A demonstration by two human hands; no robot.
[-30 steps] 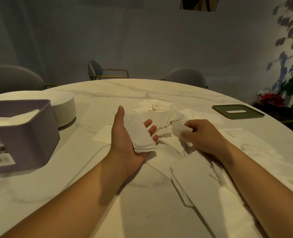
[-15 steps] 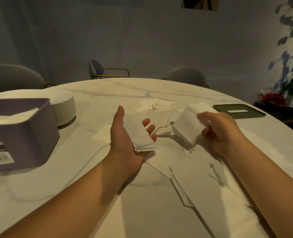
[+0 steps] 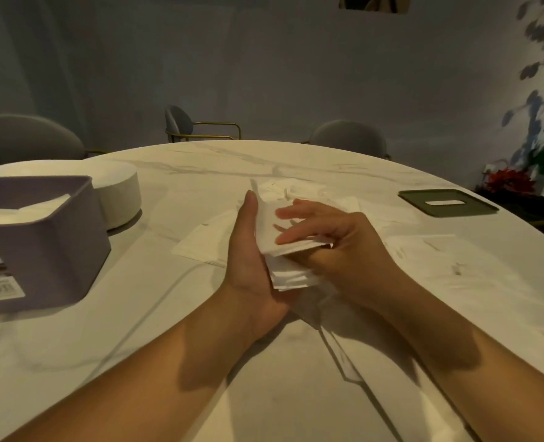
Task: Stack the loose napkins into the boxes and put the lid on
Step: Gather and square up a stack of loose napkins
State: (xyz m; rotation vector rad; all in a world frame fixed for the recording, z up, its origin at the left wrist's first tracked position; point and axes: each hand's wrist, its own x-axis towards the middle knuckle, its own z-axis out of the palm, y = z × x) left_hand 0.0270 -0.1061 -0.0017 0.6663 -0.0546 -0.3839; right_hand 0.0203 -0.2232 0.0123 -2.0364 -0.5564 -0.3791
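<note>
Two hands, left (image 3: 248, 260) and right (image 3: 339, 247), grip one napkin stack (image 3: 291, 277); one box (image 3: 56, 247), one lid (image 3: 415, 200).

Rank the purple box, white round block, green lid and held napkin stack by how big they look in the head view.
1. purple box, nearest the camera
2. white round block
3. green lid and napkin stack: about alike, the stack partly covered, so unranked
</note>
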